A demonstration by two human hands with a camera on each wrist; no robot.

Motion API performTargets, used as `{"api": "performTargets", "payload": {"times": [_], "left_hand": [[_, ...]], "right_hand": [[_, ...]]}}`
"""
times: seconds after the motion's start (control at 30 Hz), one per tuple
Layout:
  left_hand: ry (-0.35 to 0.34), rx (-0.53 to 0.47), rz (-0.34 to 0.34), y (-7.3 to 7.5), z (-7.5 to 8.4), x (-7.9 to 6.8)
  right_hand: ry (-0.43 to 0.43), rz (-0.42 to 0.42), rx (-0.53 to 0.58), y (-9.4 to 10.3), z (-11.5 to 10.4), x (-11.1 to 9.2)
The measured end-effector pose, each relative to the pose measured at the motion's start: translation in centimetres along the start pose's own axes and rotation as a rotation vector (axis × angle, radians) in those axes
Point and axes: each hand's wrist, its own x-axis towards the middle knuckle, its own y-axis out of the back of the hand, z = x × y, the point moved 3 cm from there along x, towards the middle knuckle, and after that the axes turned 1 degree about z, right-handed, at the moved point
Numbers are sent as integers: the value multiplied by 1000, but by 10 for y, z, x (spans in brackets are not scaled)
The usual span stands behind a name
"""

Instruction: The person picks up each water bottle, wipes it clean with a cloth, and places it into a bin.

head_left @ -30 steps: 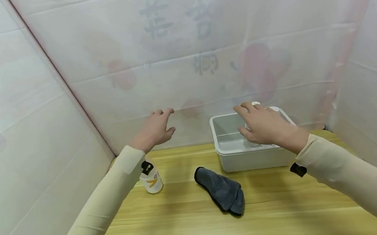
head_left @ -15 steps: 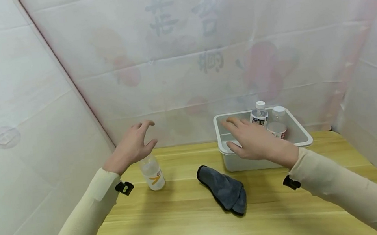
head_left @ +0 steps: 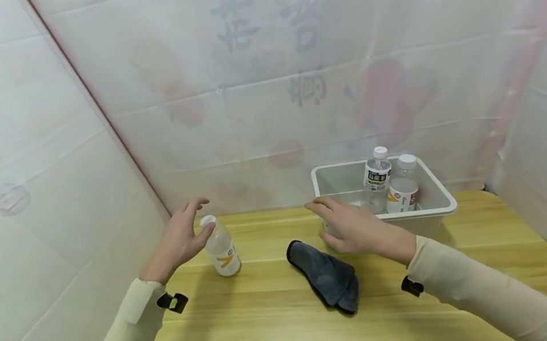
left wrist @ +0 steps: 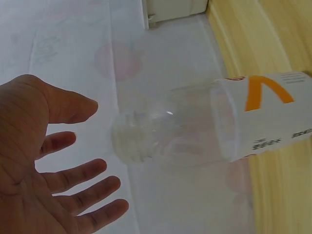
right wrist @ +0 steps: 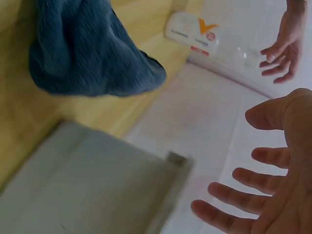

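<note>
A clear plastic bottle (head_left: 224, 253) with a white label and an orange mark stands upright at the left of the table. My left hand (head_left: 177, 242) is beside its top, fingers spread and holding nothing. In the left wrist view the bottle's neck (left wrist: 134, 136) lies just off the fingertips. My right hand (head_left: 359, 229) hangs in front of the grey-white bin (head_left: 439, 210), also holding nothing, its fingers spread in the right wrist view. Between the hands a dark grey cloth (head_left: 325, 276) with black edging lies folded on the table.
Inside the bin two clear bottles with white caps stand upright: one with a dark label (head_left: 377, 177), the other with a white label (head_left: 402, 195). The wooden table (head_left: 253, 334) meets white printed sheeting (head_left: 245, 111) behind and at both sides.
My left hand has moved left and down to the bottle's top. My right hand has come left and down from over the bin to in front of it, uncovering the bottles inside.
</note>
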Motion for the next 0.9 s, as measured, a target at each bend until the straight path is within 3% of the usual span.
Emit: {"api": "performTargets", "payload": {"times": [0.33,0.5,0.9], "left_hand": [[-22,-40,79,-17,-11,-15],[-39,-70,120,-26,-16,-20],[-44,-112,158,-51,-22,-28]], "right_hand": [[58,58,-131,-28,-16,-8],[97,85,-113,-39,-22,-12],[20,-36,12,-71,-18,-23]]}}
